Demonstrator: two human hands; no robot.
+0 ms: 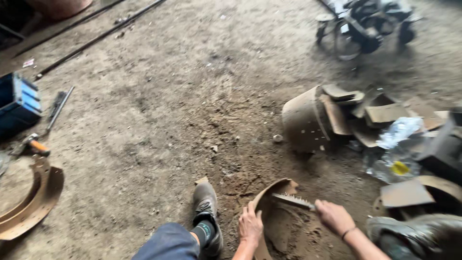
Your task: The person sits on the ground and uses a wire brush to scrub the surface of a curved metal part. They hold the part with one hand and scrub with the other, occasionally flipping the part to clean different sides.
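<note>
Head view. Person seated on a dirt floor (183, 106), one shoe (207, 212) stretched forward. Left hand (250, 225) rests on the upper edge of a curved rusty metal plate (276, 216) that stands on its edge between the legs; fingers curled over the rim, steadying it. Right hand (334, 217) is closed around the handle of a wire brush (294, 200), bristles down against the plate's inner face near its top. Loose rust-coloured dust lies in the plate's hollow.

Judgement: the step in hand is brushing rust off the inner curve. The next stroke calls for firm downward pressure along the curve while the left hand keeps the plate from rocking.

Surroundings: a pile of similar rusty plates (346, 115) to the right, a crumpled plastic bottle (397, 154) beside it, another curved plate (29, 202) at far left, a blue box (19, 103) above that.
</note>
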